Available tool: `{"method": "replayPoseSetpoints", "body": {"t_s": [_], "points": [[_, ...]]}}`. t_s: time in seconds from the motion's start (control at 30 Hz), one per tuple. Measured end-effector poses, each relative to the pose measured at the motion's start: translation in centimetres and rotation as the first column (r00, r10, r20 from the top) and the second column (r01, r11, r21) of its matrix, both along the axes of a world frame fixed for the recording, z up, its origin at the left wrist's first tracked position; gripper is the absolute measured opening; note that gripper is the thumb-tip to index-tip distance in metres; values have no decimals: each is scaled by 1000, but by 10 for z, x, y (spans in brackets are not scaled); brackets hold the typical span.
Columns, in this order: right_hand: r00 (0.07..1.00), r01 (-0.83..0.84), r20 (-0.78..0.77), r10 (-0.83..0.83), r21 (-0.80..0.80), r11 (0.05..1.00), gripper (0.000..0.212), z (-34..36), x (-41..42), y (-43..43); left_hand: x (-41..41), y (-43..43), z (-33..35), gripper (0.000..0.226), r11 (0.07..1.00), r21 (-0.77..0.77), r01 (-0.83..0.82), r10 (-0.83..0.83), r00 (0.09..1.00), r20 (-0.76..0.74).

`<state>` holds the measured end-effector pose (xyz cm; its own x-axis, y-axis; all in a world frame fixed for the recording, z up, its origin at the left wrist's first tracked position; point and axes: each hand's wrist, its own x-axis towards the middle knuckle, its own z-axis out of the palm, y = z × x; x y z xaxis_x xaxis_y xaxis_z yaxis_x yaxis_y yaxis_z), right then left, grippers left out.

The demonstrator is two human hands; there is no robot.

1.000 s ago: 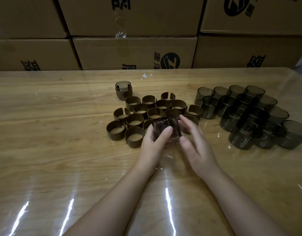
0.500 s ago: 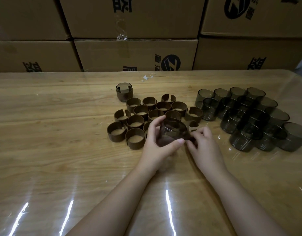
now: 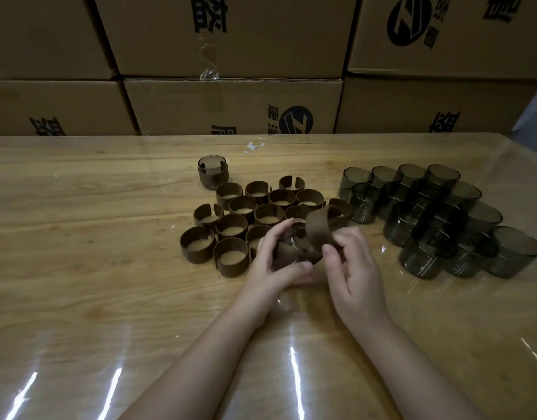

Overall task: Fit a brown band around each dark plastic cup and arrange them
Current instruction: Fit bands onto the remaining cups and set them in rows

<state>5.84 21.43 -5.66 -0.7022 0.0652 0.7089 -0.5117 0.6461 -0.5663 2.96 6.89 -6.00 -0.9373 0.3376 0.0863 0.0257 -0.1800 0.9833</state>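
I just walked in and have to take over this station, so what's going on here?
A person holds a dark cup in the left hand and pinches a brown band with the right hand, bringing it to the cup. One banded cup stands farther back on the table. Loose bands and bare cups wait.

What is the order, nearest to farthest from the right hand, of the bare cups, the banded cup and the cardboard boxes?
From the right hand:
1. bare cups, just to its right
2. banded cup, back on the left
3. cardboard boxes, farthest back
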Motion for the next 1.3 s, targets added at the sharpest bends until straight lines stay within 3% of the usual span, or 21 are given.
{"method": "replayPoseSetpoints", "body": {"t_s": [0.07,0.2,0.5,0.6,0.77,0.87,0.97,1.07,1.3], "points": [[999,30,-47,-23,155,987,18,1,2,0,-1,1,1,62,990,133,44,-52,997,57],[999,39,-35,-30,308,951,25,4,3,2,-2,2,2,48,987,163,-6,-8,996,88],[989,-86,-68,129,438,895,20,7,4,1,1,2,3,69,996,-73,-59,60,998,1],[982,-134,-87,170,319,938,17,7,5,-2,3,2,5,68,993,-95,-75,75,997,-5],[988,-86,-132,74,-89,992,15,5,8,-17,5,5,6,63,992,-70,-104,104,995,5],[992,-41,99,75,-314,948,27,7,9,-17,6,5,7,56,990,-11,-137,137,991,0],[874,-39,407,266,-487,873,50,4,7,-15,5,5,6,54,987,-11,-163,163,987,-18],[844,-23,471,256,-444,896,65,-2,6,-13,4,5,6,54,979,-55,-196,193,980,-55],[893,1,416,173,-384,923,46,-3,8,-13,6,6,6,48,952,-179,-247,209,955,-209]]}}
